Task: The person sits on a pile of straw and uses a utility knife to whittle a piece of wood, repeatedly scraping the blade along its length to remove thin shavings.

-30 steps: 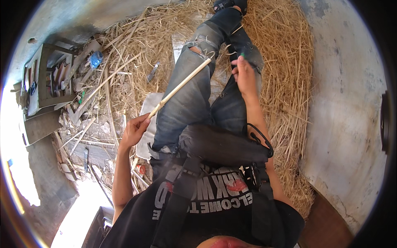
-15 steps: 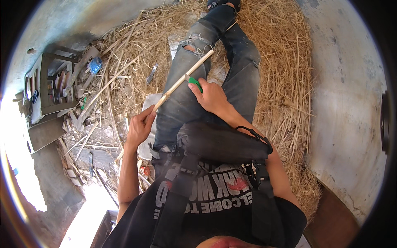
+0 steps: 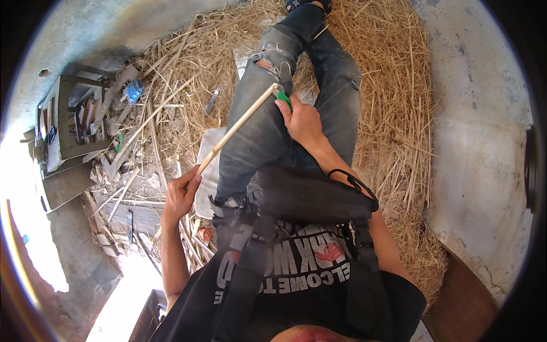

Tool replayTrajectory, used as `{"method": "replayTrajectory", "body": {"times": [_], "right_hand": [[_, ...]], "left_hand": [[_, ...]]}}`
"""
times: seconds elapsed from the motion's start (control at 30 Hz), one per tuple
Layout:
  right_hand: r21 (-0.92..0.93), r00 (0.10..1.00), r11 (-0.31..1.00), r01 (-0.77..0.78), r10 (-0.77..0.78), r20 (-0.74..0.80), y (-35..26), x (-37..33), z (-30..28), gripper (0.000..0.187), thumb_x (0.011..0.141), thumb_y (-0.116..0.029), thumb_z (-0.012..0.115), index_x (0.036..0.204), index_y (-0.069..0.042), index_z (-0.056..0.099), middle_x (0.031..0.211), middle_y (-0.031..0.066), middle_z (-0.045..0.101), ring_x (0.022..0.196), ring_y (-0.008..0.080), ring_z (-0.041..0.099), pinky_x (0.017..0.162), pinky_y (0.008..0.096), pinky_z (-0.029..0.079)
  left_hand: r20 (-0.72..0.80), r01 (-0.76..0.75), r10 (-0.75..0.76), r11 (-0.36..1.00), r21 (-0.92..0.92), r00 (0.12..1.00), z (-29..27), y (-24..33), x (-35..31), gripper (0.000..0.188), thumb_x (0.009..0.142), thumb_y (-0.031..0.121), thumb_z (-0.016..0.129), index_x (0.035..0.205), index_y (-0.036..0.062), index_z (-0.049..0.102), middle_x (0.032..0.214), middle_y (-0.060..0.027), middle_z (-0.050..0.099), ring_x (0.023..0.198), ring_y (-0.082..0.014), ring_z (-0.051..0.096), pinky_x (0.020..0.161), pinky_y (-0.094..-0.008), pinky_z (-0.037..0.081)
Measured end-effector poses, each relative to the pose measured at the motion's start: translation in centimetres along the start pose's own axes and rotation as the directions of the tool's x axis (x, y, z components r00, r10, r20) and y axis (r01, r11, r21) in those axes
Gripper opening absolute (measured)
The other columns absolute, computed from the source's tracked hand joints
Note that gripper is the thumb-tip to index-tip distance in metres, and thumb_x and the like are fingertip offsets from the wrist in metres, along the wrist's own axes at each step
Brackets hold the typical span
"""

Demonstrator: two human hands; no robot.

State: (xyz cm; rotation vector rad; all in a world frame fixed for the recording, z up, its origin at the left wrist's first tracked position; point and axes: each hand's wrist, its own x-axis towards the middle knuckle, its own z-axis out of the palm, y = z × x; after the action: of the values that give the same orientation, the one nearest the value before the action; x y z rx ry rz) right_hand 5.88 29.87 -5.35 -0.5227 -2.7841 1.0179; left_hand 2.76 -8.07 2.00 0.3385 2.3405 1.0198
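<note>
A thin pale wooden stick [image 3: 238, 126] slants across my thigh, up and to the right. My left hand [image 3: 181, 192] is closed round its lower end. In my right hand [image 3: 303, 121] is a knife with a green handle [image 3: 284, 100]. Its short blade lies against the stick's far end, beside my knee. The fingers under the handle are partly hidden. Both of my legs, in torn dark jeans [image 3: 256, 122], stretch away over the straw.
Straw and wood shavings [image 3: 393, 114] cover the floor around my legs. To the left are a wooden shelf box [image 3: 80, 119], a blue plastic wad [image 3: 134, 90], a flat metal tool [image 3: 212, 101] and loose sticks. A pale wall [image 3: 478, 142] rises on the right.
The knife has slid from midway along the stick to its far end. My left hand has drawn the stick a little down and to the left.
</note>
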Motion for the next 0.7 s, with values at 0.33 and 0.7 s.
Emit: {"method": "replayTrajectory", "body": {"times": [0.33,0.7], "right_hand": [[-0.215,0.993,0.975,0.06,-0.037,0.109,0.5,1.2,-3.3,0.058,0.103,-0.059,0.052,0.093,-0.003,0.064,0.064,0.0235,0.065,0.066,0.0475,0.068,0.059,0.0561,0.054],[-0.148,0.995,0.988,0.038,-0.052,-0.089,0.4,1.4,-2.9,0.055,0.102,-0.057,0.057,0.085,-0.006,0.065,0.057,0.021,0.063,0.058,0.0447,0.067,0.053,0.0547,0.052]], "left_hand": [[0.04,-0.035,0.041,0.988,-0.149,0.998,1.9,-2.7,1.0,0.038,0.106,0.02,0.065,0.135,-0.0035,0.066,0.077,0.0031,0.056,0.068,-0.0053,0.041,0.057,-0.0262,0.035],[0.078,0.016,-0.003,0.985,-0.172,0.997,2.9,0.5,2.5,0.036,0.106,0.02,0.065,0.134,-0.0031,0.067,0.073,0.0044,0.051,0.067,-0.0047,0.041,0.056,-0.0257,0.034]]}}
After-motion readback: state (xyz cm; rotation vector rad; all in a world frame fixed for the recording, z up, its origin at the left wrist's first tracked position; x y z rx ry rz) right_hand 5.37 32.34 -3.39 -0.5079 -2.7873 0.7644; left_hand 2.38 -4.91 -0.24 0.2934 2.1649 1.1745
